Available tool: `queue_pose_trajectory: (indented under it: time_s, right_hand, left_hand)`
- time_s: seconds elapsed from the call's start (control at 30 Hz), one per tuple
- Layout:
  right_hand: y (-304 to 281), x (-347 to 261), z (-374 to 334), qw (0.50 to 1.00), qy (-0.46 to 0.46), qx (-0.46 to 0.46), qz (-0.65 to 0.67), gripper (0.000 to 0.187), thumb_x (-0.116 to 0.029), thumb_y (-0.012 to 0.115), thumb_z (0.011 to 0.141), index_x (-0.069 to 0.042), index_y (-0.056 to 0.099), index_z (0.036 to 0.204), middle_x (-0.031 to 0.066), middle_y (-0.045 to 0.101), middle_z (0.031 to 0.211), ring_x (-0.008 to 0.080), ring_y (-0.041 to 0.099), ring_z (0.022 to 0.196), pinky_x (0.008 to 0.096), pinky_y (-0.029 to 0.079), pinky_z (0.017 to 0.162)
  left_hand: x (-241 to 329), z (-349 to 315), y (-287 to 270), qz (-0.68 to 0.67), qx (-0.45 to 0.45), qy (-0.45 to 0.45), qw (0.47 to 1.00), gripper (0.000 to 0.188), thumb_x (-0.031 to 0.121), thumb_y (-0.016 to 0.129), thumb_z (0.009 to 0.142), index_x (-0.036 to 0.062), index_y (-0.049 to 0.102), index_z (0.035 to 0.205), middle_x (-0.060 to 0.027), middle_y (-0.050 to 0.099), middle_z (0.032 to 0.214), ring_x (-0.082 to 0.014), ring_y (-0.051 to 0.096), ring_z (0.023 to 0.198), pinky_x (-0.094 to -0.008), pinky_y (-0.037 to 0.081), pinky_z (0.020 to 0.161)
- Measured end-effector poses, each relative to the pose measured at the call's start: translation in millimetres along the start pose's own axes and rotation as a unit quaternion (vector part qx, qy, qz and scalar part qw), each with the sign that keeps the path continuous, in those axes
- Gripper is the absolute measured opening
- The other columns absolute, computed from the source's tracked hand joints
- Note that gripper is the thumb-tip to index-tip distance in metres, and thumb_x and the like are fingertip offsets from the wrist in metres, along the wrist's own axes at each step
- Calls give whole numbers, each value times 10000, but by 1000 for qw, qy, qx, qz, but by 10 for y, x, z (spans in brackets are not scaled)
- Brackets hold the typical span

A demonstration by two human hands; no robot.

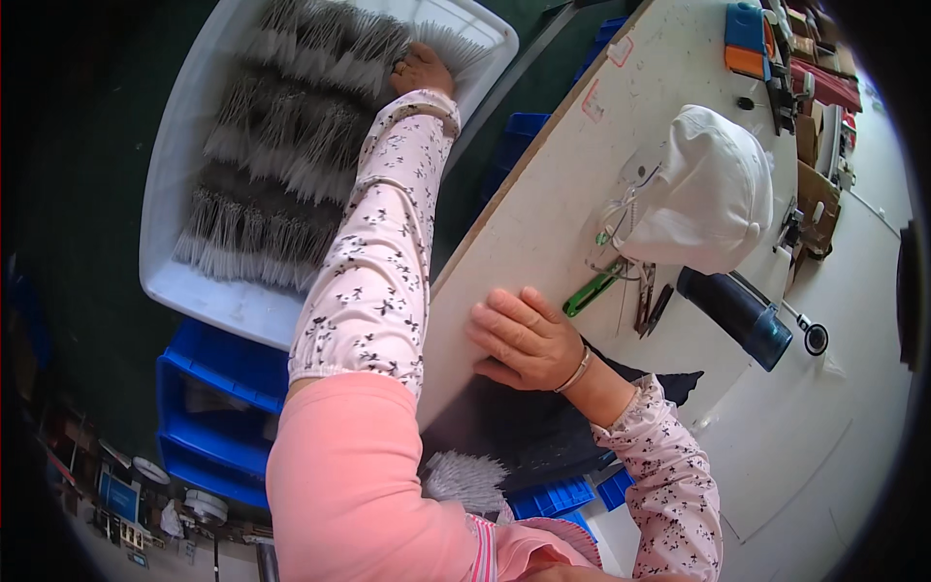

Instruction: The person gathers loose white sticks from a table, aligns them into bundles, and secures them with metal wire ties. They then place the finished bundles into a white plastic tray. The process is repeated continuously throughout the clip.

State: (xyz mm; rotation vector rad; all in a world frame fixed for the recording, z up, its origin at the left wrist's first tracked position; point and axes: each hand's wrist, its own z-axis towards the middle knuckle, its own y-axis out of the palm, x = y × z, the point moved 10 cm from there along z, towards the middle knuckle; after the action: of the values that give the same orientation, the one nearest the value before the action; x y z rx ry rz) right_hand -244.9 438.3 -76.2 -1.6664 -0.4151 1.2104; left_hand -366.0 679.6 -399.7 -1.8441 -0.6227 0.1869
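Note:
My left hand [424,71] reaches into a large white plastic bin [160,233] at the upper left. Its fingers are curled at a bundle of thin, white-tipped wire-like pieces [454,47] in the bin's far right corner; the fingertips are partly hidden. Rows of similar grey and white pieces [281,136] fill the bin. My right hand [529,339] lies flat on the white tabletop [543,233], fingers stretched out, holding nothing. Just beyond its fingertips is a green-handled tool [592,289]. Dark cloth [514,422] spreads beside the wrist.
A white cap [703,194], pliers-like tools [648,301] and a dark bottle [737,315] occupy the table's right part. Blue bins [213,407] stand below the white bin. Another white-tipped bundle [465,480] sits near my body. An orange and blue object [745,41] is at the far edge.

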Motion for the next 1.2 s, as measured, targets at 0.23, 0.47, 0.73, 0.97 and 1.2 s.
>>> queue_pose_trajectory:
  time_s: [0.23, 0.47, 0.73, 0.97, 1.2]
  right_hand:
    - [-52, 8, 25, 1000, 1, 9, 4, 500, -276, 676, 763, -92, 588, 1220, 48, 531, 1321, 207, 462, 1269, 417, 276, 1098]
    - [-53, -62, 4, 1000, -13, 6, 0, 530, -265, 689, 746, -73, 573, 1226, 73, 512, 1340, 240, 442, 1286, 426, 276, 1096]
    - [-103, 22, -67, 997, 2, 71, -2, 491, -231, 720, 715, -94, 592, 1169, 71, 526, 1305, 248, 463, 1250, 422, 329, 1055]
    - [-110, -134, -93, 994, -47, 86, -41, 461, -248, 649, 813, -33, 554, 1210, 109, 501, 1333, 290, 419, 1282, 431, 305, 1075]
    - [-498, -513, -590, 988, 35, 148, -28, 296, -182, 665, 812, -43, 605, 1067, 115, 582, 1151, 266, 539, 1082, 385, 423, 921]
  left_hand:
    - [-60, 81, -60, -91, -69, 31, 993, 938, 306, 714, 742, -77, 144, 1381, -260, 416, 1316, -392, 461, 1199, -471, 394, 1001]
    - [-92, 45, -129, -88, -256, 115, 956, 1178, 412, 836, 559, -169, 193, 1357, -300, 320, 1410, -387, 348, 1313, -368, 335, 1076]
    - [-296, -727, -1108, -339, -174, 134, 915, 841, 353, 732, 702, -119, 376, 1299, -285, 482, 1274, -357, 484, 1175, -372, 422, 960]
    - [-1608, -3007, -2576, -633, -27, 19, 773, 549, 253, 703, 814, -33, 489, 1230, -142, 630, 1011, -236, 628, 926, -345, 511, 822]
    - [-2348, -5761, -1966, -597, -64, -106, 793, 661, 225, 748, 794, -63, 408, 1283, -121, 556, 1077, -174, 543, 967, -284, 450, 849]
